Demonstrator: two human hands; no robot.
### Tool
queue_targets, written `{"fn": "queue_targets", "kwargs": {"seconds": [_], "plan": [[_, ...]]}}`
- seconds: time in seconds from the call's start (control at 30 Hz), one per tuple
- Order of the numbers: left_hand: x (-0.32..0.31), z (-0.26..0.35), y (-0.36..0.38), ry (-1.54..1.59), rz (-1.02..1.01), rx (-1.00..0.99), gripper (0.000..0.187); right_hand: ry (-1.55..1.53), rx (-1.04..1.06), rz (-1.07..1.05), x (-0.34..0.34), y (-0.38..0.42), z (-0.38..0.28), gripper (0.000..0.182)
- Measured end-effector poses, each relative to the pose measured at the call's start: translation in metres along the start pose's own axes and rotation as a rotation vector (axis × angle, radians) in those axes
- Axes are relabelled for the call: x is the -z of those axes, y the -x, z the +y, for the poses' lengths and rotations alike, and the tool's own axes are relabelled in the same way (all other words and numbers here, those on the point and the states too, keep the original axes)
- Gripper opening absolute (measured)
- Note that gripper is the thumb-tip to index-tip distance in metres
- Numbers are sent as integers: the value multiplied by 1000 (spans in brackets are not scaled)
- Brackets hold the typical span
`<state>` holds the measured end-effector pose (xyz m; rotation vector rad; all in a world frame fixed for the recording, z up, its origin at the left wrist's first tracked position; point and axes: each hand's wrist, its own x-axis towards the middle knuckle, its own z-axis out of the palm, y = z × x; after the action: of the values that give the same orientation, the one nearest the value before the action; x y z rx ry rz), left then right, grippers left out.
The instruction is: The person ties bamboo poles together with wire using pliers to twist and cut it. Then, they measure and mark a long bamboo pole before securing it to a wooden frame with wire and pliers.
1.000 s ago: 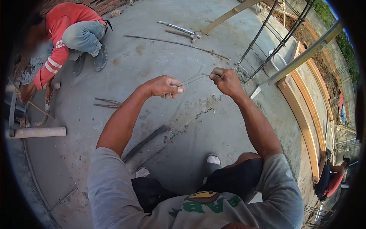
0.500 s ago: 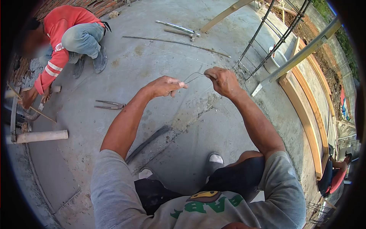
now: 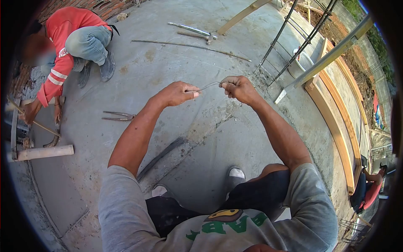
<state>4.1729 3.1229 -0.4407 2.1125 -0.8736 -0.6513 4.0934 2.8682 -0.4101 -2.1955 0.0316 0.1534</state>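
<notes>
A thin, bent wire (image 3: 210,85) spans the gap between my two hands above the concrete floor. My left hand (image 3: 180,93) pinches one end between thumb and fingers. At the other end, my right hand (image 3: 238,89) is closed on the wire, its fingers curled. A pair of pincers (image 3: 119,116) lies on the floor left of my left forearm. Beyond my hands, a long thin rod (image 3: 191,45) rests on the concrete, with a hammer (image 3: 195,35) and a silvery bar (image 3: 189,28) behind it.
At the left a co-worker in a red top (image 3: 63,46) crouches beside a pale pipe (image 3: 46,152). To the right stand a rebar cage (image 3: 289,42), a white bucket (image 3: 302,64), a slanted metal post (image 3: 323,63) and wooden boards (image 3: 331,126). Another person (image 3: 371,189) is at the far right.
My hands have come slightly closer together, and the wire's wide loop now looks narrower. My left hand's fingers have closed more. The co-worker's hand at the left has shifted lower.
</notes>
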Motion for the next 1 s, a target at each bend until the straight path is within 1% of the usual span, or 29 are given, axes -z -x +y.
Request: {"fn": "queue_targets", "kwargs": {"seconds": [0.03, 0.07, 0.17, 0.23, 0.27, 0.37, 0.43, 0.57, 0.67, 0.73, 0.77, 0.8, 0.83, 0.87, 0.9, 0.93, 0.97, 1.0], "plan": [[-6, -1, -1, -47, 113, -42, 45, 43, 21, 32, -1, 0, 0, 17], [-8, -1, -2, -94, 225, -84, 45, 126, 99, 109, -2, 0, 2, 15], [-1, 0, -6, -154, 466, -25, 46, 350, 338, 335, -6, -2, 9, 11], [7, 0, -6, -177, 558, 40, 48, 465, 507, 464, -9, -3, 11, 9], [12, 3, -4, -189, 605, 74, 50, 511, 505, 479, -11, -2, 6, 8], [18, 13, -1, -56, 310, 338, 59, 653, 517, 509, -16, 5, -8, 10], [7, 4, -6, -183, 365, 345, 66, 756, 558, 515, -19, 10, -20, 13], [-7, -20, -19, -374, 537, 350, 73, 796, 709, 511, -26, 13, -28, 19], [2, -21, -18, -13, 443, 534, 80, 803, 802, 453, -31, 15, -36, 23], [5, -39, -22, 57, 457, 594, 87, 797, 866, 369, -40, 22, -41, 26], [7, -48, -24, 204, 425, 622, 91, 798, 904, 325, -47, 21, -42, 27], [10, -44, -18, 337, 423, 657, 92, 793, 946, 284, -54, 22, -44, 28], [15, -47, -14, 496, 444, 617, 90, 774, 967, 249, -62, 24, -48, 26], [16, -48, -6, 598, 463, 566, 84, 763, 983, 212, -70, 25, -51, 25], [17, -57, -6, 686, 444, 526, 71, 737, 999, 197, -78, 25, -55, 21], [19, -62, -4, 752, 464, 503, 63, 715, 1012, 187, -84, 25, -58, 18], [26, -66, 0, 806, 486, 468, 56, 713, 984, 157, -90, 25, -56, 14], [35, -71, 2, 861, 544, 474, 51, 707, 952, 134, -97, 23, -53, 10]]}}
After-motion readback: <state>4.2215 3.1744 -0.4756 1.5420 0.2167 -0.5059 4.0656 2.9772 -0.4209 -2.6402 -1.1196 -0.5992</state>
